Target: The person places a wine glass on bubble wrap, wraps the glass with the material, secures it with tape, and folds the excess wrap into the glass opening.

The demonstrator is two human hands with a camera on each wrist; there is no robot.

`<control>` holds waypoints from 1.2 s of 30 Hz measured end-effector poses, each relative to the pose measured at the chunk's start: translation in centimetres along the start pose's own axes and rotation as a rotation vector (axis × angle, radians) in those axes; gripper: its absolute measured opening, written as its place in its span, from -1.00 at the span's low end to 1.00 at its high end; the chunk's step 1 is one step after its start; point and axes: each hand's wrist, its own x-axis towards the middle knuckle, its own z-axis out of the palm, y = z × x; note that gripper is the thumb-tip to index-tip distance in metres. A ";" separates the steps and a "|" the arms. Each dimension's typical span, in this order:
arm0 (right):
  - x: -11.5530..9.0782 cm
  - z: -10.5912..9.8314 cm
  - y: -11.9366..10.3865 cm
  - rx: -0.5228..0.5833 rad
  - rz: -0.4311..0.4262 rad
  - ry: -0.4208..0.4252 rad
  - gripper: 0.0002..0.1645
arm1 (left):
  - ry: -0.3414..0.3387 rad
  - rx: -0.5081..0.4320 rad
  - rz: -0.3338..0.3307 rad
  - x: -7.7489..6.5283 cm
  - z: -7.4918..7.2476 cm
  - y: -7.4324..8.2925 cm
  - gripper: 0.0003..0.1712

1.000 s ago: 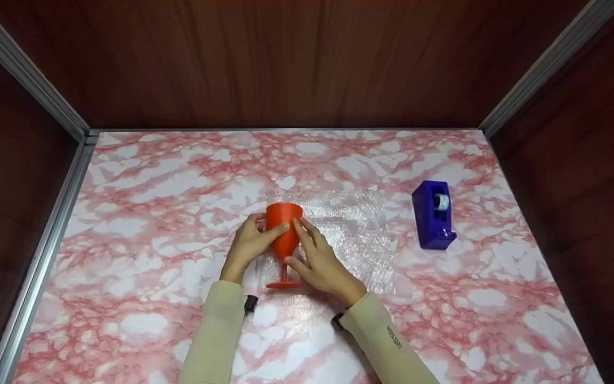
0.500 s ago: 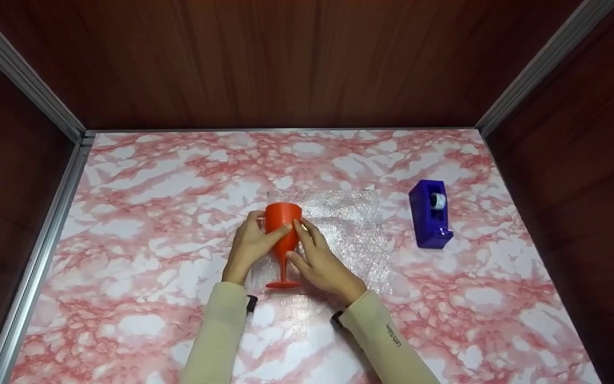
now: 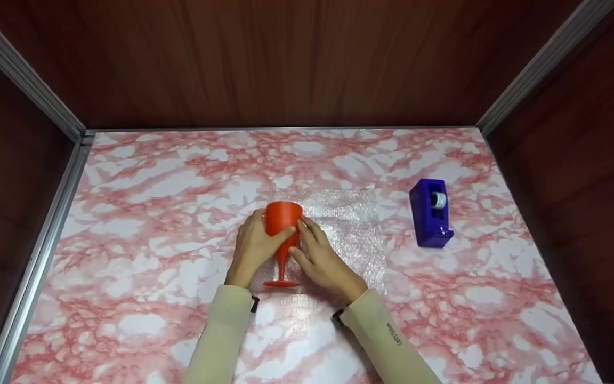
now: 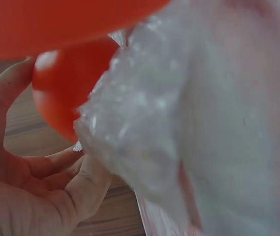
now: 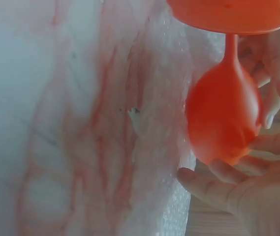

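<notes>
An orange-red goblet (image 3: 284, 216) lies over a sheet of clear bubble wrap (image 3: 357, 213), its mouth toward the back and its round foot toward the person. The left hand (image 3: 253, 240) grips the bowl from the left, thumb across its upper side. In the left wrist view, a raised edge of the bubble wrap (image 4: 135, 108) stands beside the goblet (image 4: 71, 83), close to the fingers. On the other side, the right hand (image 3: 325, 261) rests nearly straight fingers against the bowl. The right wrist view shows its fingers (image 5: 223, 172) at the bowl below the stem.
A purple tape dispenser (image 3: 429, 213) with a white roll stands to the right of the bubble wrap. The table (image 3: 152, 181) has a pink and white marbled top. Dark wood panels (image 3: 285, 64) with metal rails enclose its back and sides.
The left hand has shifted slightly forward and right, its thumb reaching further across the bowl. The goblet's foot has moved a little to the left. The right hand has barely moved.
</notes>
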 end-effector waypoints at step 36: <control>0.0 -0.5 0.3 0.045 0.011 0.047 -0.26 | 0.053 -0.268 -0.014 0.6 0.0 -2.3 -0.63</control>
